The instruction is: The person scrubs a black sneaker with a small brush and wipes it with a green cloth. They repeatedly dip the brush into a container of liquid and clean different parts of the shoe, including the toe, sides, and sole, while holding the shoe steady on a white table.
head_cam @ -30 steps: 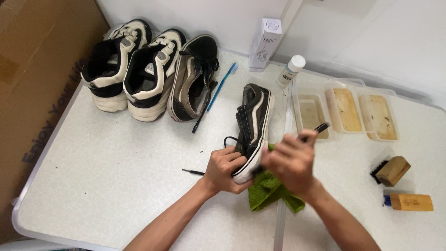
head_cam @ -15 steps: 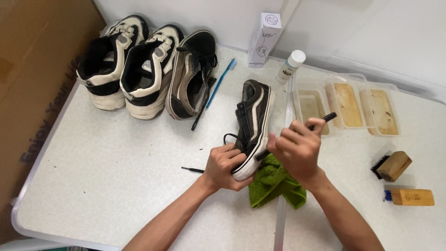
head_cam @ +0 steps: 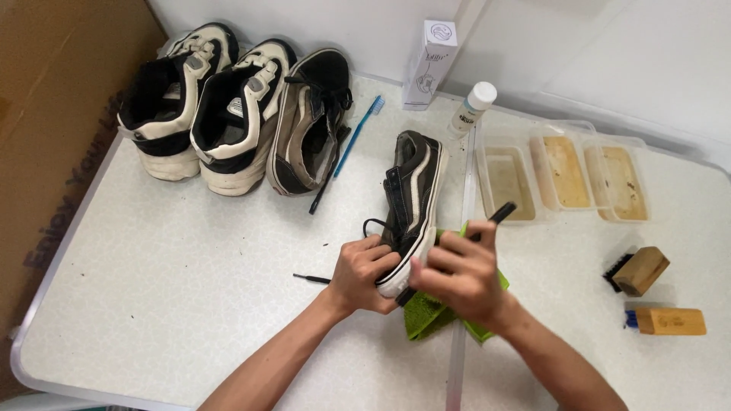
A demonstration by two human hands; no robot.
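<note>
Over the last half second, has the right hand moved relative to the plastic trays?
Yes. The right hand, gripping a black brush, slid down-left, away from the trays toward the toe of the dark shoe.

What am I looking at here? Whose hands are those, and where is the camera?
The camera sits on a person's head and looks down, so you see their own two arms reaching out over a white table. There is no machine here, just bare hands.

The left hand grips the toe of a dark shoe with a white sole. The right hand holds a thin black brush against that shoe. Under the hands lies a green cloth.

At the back stand three more shoes: two chunky cream and black ones and one dark one. Beside them lies a blue toothbrush. There is also a white box, a small white bottle, three plastic tubs with brownish water, and two wooden brushes on the right.
</note>
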